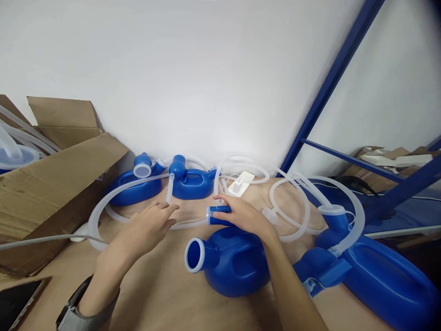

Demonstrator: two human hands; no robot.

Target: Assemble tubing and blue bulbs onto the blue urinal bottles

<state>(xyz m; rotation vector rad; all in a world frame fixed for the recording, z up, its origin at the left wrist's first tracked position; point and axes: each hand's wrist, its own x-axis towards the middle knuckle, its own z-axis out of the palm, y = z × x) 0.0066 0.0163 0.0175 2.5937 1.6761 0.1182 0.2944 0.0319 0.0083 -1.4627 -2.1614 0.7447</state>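
Blue urinal bottles [220, 276] on the tabletop [165, 289]: four
Round-bodied blue fittings [178, 169]: three in plain view
White-rimmed blue fitting [215, 221] in the right hand [246, 216]: one
Translucent tubes [93, 223]: several, too tangled to count
Bare hands: two
Wristwatch [70, 313]: one
White power strip [247, 178]: one
Dark-screened device [17, 301]: one
Open cardboard box [65, 181] at left: one

Right hand [246, 217] conceals one end of blue plastic cylindrical fitting [216, 221]. Toward left edge of brown table [155, 289], view border truncates flat black-screened device [19, 299] and open brown cardboard box [69, 170].
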